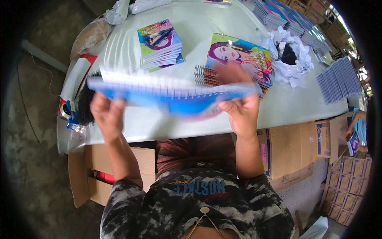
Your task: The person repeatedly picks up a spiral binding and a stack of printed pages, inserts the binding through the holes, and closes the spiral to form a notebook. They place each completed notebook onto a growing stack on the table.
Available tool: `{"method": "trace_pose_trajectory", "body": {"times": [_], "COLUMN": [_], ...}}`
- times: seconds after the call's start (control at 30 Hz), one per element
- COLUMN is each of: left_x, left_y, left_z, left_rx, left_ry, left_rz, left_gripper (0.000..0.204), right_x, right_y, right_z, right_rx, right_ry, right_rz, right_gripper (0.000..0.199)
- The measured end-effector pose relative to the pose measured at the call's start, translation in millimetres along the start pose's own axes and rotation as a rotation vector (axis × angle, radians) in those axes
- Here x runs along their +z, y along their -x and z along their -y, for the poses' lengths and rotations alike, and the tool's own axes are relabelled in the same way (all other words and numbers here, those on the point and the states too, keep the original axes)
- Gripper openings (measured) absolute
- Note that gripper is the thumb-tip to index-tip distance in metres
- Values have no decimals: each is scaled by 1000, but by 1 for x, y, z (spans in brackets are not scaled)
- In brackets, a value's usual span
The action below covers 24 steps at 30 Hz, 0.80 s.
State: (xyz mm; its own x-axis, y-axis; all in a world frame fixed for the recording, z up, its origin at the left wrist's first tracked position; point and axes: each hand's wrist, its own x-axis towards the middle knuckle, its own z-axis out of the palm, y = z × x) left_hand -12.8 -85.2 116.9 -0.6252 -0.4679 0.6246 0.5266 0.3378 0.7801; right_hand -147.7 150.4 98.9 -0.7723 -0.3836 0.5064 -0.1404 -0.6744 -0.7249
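Both my hands hold one blue spiral-bound notebook [171, 97] flat above the front edge of the white table [131, 123]; it is blurred by motion. My left hand [106, 113] grips its left end and my right hand [238, 109] grips its right end. Just behind the right hand lies a notebook with a colourful cartoon cover [242, 53], with loose wire spirals [205, 75] next to it. A small stack of similar colourful notebooks [160, 44] sits further back on the left.
Crumpled white paper around a black bundle [290, 59] lies at right, beside rows of blue notebooks [338, 79] and more stacks [286, 18] behind. Cardboard boxes [294, 147] stand under the table. Another person's hand [352, 129] shows at far right.
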Motion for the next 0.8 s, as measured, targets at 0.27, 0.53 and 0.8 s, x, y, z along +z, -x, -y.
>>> {"method": "trace_pose_trajectory", "body": {"times": [0.27, 0.53, 0.8], "left_x": [12, 31, -1], "left_y": [100, 94, 97], "left_z": [84, 86, 105], "left_rx": [-529, -663, -205], "left_ry": [12, 87, -788], "left_rz": [45, -29, 332], "left_gripper": [26, 35, 32], "right_x": [-27, -30, -28], "right_y": [45, 56, 41], "right_z": [-64, -56, -56], "right_rx": [444, 374, 200], "right_ry": [363, 464, 345], "right_rz": [254, 103, 239], "right_gripper": [20, 17, 21]}}
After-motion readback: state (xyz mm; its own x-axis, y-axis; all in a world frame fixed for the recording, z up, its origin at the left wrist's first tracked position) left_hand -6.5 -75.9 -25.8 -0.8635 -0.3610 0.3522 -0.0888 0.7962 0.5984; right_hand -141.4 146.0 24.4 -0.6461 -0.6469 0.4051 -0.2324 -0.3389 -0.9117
